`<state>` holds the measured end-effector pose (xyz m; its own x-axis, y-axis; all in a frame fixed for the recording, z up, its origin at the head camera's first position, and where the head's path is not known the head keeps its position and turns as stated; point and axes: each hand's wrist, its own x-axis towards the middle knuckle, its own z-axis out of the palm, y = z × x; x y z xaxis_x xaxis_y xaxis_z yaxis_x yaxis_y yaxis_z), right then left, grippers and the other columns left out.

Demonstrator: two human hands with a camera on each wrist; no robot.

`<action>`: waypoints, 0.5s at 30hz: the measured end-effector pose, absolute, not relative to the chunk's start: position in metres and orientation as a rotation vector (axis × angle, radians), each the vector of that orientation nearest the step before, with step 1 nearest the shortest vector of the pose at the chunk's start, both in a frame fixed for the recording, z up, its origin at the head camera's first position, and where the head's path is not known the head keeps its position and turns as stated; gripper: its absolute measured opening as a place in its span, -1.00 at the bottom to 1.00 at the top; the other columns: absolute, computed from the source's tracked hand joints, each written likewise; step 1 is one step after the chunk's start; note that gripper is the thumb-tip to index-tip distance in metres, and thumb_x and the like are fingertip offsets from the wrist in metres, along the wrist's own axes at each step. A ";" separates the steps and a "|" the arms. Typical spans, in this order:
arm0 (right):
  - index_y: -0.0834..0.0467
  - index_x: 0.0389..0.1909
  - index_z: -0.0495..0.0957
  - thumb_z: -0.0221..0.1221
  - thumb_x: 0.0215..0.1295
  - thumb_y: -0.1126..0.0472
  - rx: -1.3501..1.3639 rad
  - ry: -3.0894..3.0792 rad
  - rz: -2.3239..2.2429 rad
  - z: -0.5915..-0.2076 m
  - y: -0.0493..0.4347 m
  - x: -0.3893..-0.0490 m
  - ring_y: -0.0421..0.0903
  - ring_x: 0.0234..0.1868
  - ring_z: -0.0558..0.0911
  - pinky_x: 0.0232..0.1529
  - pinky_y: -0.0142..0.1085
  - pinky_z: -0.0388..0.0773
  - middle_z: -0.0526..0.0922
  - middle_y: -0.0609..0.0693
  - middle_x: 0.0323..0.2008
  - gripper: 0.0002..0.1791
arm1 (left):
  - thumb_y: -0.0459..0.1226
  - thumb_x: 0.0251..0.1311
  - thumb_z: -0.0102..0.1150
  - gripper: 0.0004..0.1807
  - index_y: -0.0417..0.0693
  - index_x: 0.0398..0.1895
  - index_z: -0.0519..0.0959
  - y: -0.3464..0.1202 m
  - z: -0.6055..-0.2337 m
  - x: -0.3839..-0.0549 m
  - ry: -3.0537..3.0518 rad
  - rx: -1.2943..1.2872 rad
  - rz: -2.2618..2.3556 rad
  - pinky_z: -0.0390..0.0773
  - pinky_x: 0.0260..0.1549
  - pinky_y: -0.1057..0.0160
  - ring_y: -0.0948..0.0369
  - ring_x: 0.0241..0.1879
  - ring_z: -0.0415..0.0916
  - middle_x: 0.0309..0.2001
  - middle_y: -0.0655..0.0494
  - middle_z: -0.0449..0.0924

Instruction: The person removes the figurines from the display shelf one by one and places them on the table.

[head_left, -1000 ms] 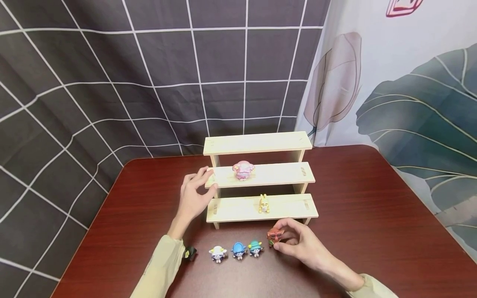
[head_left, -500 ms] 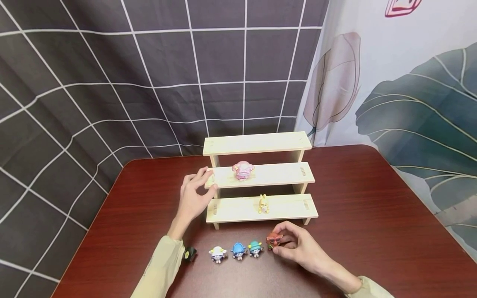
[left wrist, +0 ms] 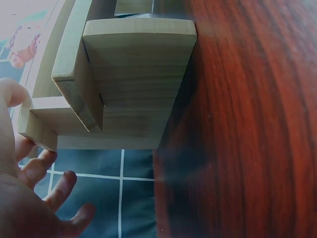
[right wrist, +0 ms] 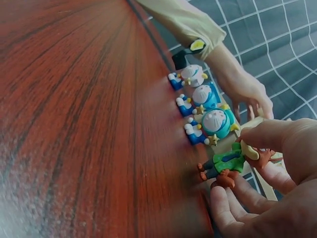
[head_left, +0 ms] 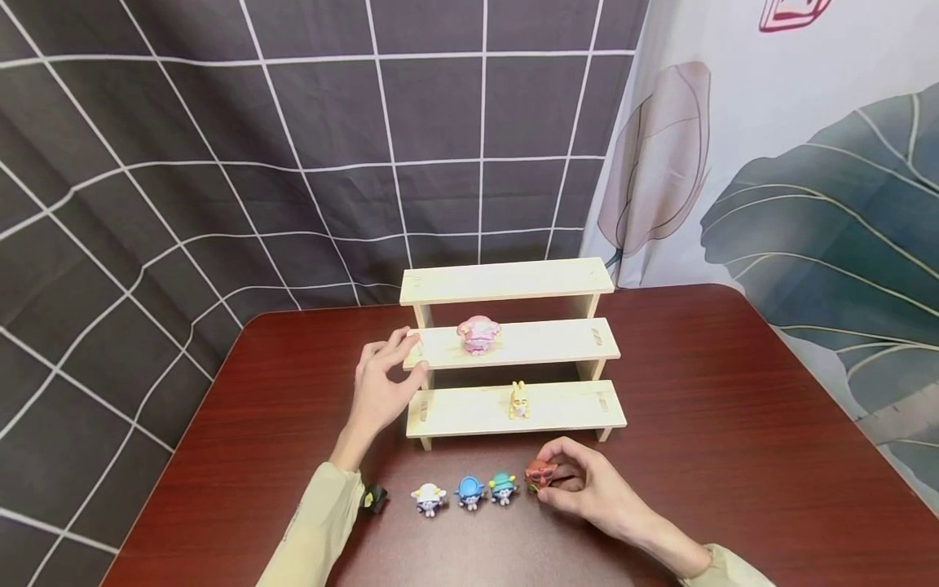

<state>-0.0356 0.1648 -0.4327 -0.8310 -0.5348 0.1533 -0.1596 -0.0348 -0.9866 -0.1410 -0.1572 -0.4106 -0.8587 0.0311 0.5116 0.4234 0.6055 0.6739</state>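
Note:
My right hand (head_left: 597,489) pinches a red-orange fox figurine (head_left: 540,474) with dark glasses, at the right end of a row of figurines. The right wrist view shows its green jacket (right wrist: 229,162) and its feet close to the tabletop. With thumb and fingers, my left hand (head_left: 381,387) holds the left end of the middle board of a three-step wooden display shelf (head_left: 557,342); in the left wrist view the thumb and fingertips lie on either side of that board end (left wrist: 37,130). A pink figurine (head_left: 478,335) stands on the middle step, a yellow long-eared one (head_left: 519,401) on the lowest.
Left of the fox stand teal-hatted (head_left: 503,489), blue-hatted (head_left: 470,492) and white-hatted (head_left: 429,499) figurines on the dark red table (head_left: 697,424). A black object with a yellow mark (head_left: 373,499) sits by the left sleeve. A grid-patterned curtain (head_left: 308,204) hangs behind.
My right hand has come slightly down and toward me with the fox figurine, then stayed almost still. The left hand and the other figurines have kept their places.

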 end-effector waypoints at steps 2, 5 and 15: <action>0.43 -0.06 0.42 0.30 0.19 0.51 -0.746 1.976 -1.930 -0.433 0.165 -0.035 0.01 -0.15 0.71 -0.22 -0.29 0.63 0.66 0.30 -0.14 -0.66 | -0.22 0.15 0.36 -0.54 -0.05 0.16 0.67 -0.157 -0.411 -0.141 -2.378 -0.363 -1.166 0.32 -0.01 -0.11 -0.05 0.05 0.36 0.27 -0.01 0.52; 0.41 -0.04 0.43 0.29 0.20 0.50 -0.762 1.993 -1.908 -0.433 0.165 -0.036 0.01 -0.15 0.71 -0.21 -0.28 0.63 0.66 0.28 -0.13 -0.66 | -0.22 0.15 0.36 -0.54 -0.05 0.16 0.67 -0.157 -0.410 -0.141 -2.375 -0.365 -1.169 0.32 -0.01 -0.11 -0.06 0.05 0.36 0.27 -0.02 0.52; 0.39 -0.02 0.47 0.26 0.26 0.48 -0.821 2.034 -1.864 -0.432 0.166 -0.037 -0.01 -0.14 0.70 -0.20 -0.26 0.64 0.67 0.25 -0.12 -0.70 | -0.23 0.14 0.36 -0.54 -0.07 0.15 0.67 -0.156 -0.409 -0.140 -2.362 -0.373 -1.170 0.33 -0.02 -0.09 -0.06 0.03 0.37 0.26 -0.03 0.53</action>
<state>-0.0373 0.1655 -0.4325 -0.8056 -0.5648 0.1791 -0.2277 0.0161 -0.9736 -0.1400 -0.1564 -0.4090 -0.8501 0.0315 0.5256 0.4373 0.5983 0.6715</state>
